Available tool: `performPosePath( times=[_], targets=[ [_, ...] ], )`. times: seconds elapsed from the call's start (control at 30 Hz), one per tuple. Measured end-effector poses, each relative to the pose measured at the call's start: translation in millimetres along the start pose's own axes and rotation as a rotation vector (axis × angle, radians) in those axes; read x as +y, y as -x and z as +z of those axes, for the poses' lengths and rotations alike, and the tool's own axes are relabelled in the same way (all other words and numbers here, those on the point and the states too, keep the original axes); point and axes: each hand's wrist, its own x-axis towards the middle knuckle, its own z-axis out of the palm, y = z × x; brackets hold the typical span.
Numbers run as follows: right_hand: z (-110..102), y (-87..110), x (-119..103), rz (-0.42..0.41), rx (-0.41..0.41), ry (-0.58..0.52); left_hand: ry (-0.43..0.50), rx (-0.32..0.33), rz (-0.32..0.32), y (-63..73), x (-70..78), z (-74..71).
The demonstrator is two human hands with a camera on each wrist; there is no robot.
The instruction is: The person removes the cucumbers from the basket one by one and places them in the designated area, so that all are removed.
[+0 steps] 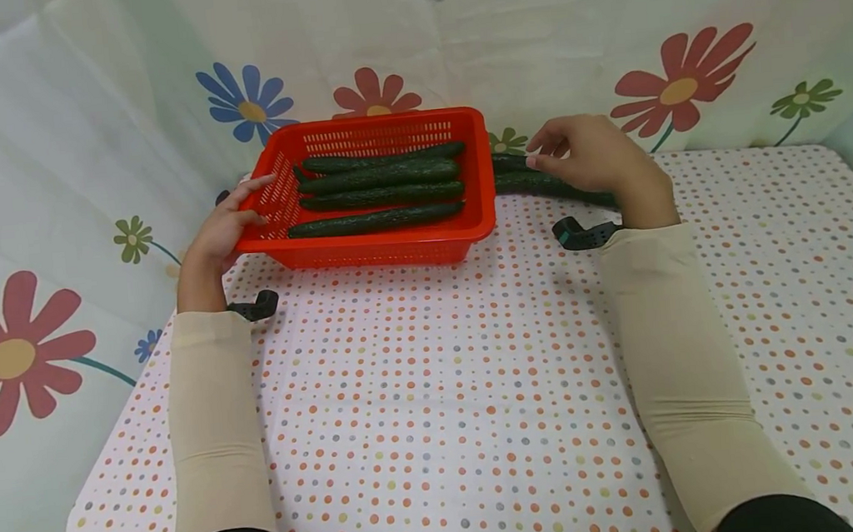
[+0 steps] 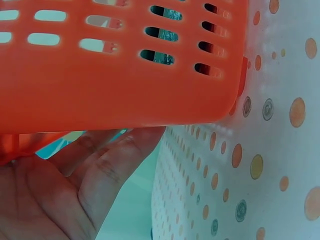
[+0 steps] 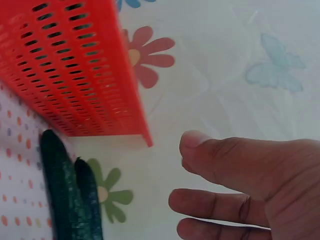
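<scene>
A red plastic basket (image 1: 364, 242) stands at the back of the table with several dark green cucumbers (image 1: 383, 196) lying side by side in it. My left hand (image 1: 217, 232) grips its left end; in the left wrist view the fingers (image 2: 107, 165) pass behind the basket wall (image 2: 100, 95). To the right of the basket, two more cucumbers (image 1: 540, 183) lie on the table. My right hand (image 1: 591, 153) hovers over them, thumb and fingers apart and holding nothing. In the right wrist view these cucumbers (image 3: 65, 195) are below the basket's slotted side (image 3: 95, 85), away from the fingers.
A dotted white cloth covers the table (image 1: 422, 400). Right behind the basket rises a flower-printed cloth backdrop (image 1: 528, 32), which also runs along the left side. A small dark camera sits on each wrist.
</scene>
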Motion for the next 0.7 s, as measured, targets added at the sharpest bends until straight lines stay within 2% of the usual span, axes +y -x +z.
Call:
performPosePath(
  times=[0.23, 0.5, 0.7],
  targets=[
    [-2, -5.8, -17, -0.083, 0.056, 0.013, -0.044, 0.008, -0.008, 2.5, 1.3, 0.8],
    [35, -41.3, -55, -0.233, 0.067, 0.001, -0.020, -0.002, 0.015, 1.6, -3.2, 6.0],
    [52, -64.0, -65, -0.230, 0.053, 0.029, -0.023, -0.007, 0.022, 0.4, -4.5, 8.6]
  ],
)
